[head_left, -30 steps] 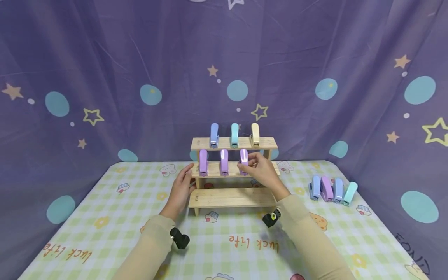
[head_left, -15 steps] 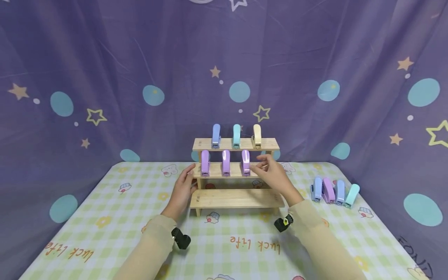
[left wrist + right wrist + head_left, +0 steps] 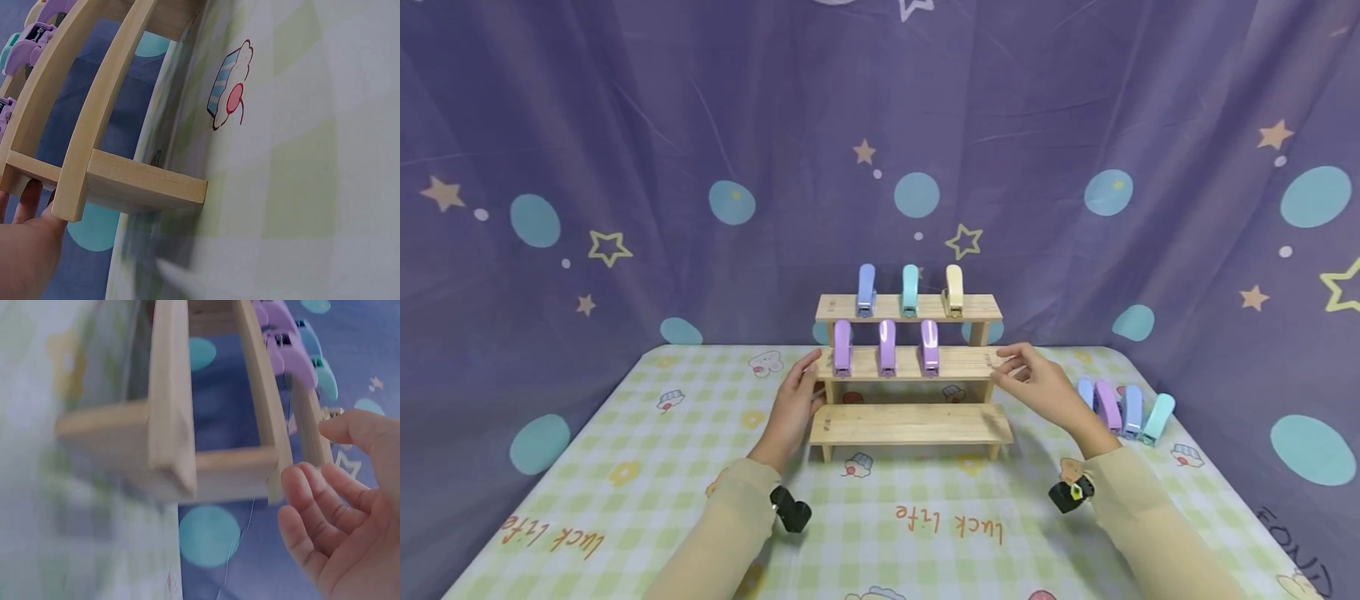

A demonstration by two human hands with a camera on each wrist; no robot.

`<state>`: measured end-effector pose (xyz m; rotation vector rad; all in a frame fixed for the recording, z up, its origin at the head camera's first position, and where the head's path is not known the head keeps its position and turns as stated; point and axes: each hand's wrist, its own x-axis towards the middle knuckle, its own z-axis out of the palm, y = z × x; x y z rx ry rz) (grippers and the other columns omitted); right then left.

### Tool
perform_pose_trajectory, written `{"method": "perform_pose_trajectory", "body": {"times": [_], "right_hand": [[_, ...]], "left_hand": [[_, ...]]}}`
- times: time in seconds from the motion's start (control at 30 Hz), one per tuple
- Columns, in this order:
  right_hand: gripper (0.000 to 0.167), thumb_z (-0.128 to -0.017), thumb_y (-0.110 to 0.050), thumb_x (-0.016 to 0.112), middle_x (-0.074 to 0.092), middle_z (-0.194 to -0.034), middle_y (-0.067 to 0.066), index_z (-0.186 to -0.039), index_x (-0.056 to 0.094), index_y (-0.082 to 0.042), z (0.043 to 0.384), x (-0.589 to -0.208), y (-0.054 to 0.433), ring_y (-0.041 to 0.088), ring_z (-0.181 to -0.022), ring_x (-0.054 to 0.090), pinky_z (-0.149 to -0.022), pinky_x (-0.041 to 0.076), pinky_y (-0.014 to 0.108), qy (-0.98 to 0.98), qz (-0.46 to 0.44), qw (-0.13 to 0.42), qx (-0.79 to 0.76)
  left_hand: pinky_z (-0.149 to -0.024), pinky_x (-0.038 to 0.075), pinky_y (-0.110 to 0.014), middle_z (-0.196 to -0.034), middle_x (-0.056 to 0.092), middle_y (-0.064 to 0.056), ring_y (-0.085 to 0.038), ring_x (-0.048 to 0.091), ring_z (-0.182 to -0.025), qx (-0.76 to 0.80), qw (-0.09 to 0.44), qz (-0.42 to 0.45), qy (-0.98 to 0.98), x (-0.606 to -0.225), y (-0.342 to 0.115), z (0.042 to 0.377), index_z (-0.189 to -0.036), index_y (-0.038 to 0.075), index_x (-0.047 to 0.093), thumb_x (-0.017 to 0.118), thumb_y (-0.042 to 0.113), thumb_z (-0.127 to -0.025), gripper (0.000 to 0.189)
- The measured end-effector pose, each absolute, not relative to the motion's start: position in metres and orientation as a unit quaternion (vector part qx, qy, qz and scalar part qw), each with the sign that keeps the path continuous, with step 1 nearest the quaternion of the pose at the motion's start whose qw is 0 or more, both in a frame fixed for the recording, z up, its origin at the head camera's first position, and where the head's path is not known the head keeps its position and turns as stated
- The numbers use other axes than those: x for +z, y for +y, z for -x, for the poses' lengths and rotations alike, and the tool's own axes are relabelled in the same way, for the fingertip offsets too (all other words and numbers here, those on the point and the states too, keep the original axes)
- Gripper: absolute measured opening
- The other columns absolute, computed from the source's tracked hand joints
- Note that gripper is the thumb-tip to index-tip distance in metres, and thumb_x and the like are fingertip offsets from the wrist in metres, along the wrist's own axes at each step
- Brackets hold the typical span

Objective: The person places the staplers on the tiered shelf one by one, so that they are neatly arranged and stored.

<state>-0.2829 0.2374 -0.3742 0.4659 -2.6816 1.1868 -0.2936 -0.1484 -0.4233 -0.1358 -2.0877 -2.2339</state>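
Hanging behind (image 3: pixel 820 83): purple curtain printed with stars and blue blobs, filling the back and both sides.
Table (image 3: pixel 662 475): covered by a green-and-white checked cloth with cupcake and flower prints.
Wooden stand (image 3: pixel 913 423): three stepped shelves, upright, near the back of the table.
Left hand (image 3: pixel 790 417): at the left end of the middle shelf, fingers bent round the edge, holding the stand there.
Right hand (image 3: pixel 1045 387): fingers loosely bent, gripping nothing, just beside the right end of the middle shelf; whether a fingertip touches it, I cannot tell. Half a second ago it was close by the third purple stapler; it has since drawn off to the right.
Third purple stapler (image 3: pixel 929 348): on the middle shelf, right of two purple staplers (image 3: pixel 887 348); upright and unmoved, so its placing looks finished, I judge.
Top row: blue stapler (image 3: pixel 866 290), teal stapler (image 3: pixel 910 290), yellow stapler (image 3: pixel 954 290).
Table group: purple (image 3: pixel 1107 407), blue (image 3: pixel 1132 411) and teal (image 3: pixel 1159 418) ones, plus a blue one partly hidden by the right hand.
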Motion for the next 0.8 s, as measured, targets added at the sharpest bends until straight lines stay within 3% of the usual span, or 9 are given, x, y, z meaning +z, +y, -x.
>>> {"method": "perform_pose_trajectory", "body": {"times": [0.47, 0.67, 0.8], "right_hand": [[0.05, -0.098, -0.038, 0.067, 0.066, -0.112, 0.012, -0.134, 0.054, -0.007, 0.26, -0.381, 0.304, 0.027, -0.094, 0.065, -0.07, 0.055, 0.034, -0.924, -0.099, 0.075, 0.361], [0.056, -0.097, -0.042, 0.066, 0.064, -0.119, 0.018, -0.136, 0.051, -0.004, 0.255, -0.389, 0.324, 0.026, -0.094, 0.063, -0.056, 0.054, 0.033, -0.927, -0.065, 0.056, 0.365], [0.06, -0.097, -0.041, 0.066, 0.063, -0.124, 0.025, -0.137, 0.05, 0.001, 0.252, -0.395, 0.332, 0.032, -0.098, 0.063, -0.06, 0.058, 0.035, -0.929, -0.047, 0.051, 0.364]], "left_hand": [[-0.114, 0.037, -0.047, -0.156, 0.034, -0.015, -0.038, 0.04, -0.138, -0.732, 0.043, 0.057, -0.677, -0.425, -0.149, 0.295, -0.156, 0.016, 0.035, 0.035, 0.033, -0.111, 0.047], [-0.114, 0.037, -0.048, -0.157, 0.033, -0.016, -0.04, 0.04, -0.138, -0.731, 0.046, 0.053, -0.679, -0.425, -0.148, 0.295, -0.156, 0.014, 0.034, 0.035, 0.032, -0.111, 0.048], [-0.114, 0.037, -0.049, -0.157, 0.033, -0.016, -0.04, 0.04, -0.137, -0.731, 0.046, 0.051, -0.678, -0.425, -0.148, 0.295, -0.156, 0.015, 0.035, 0.036, 0.033, -0.111, 0.048]]}}
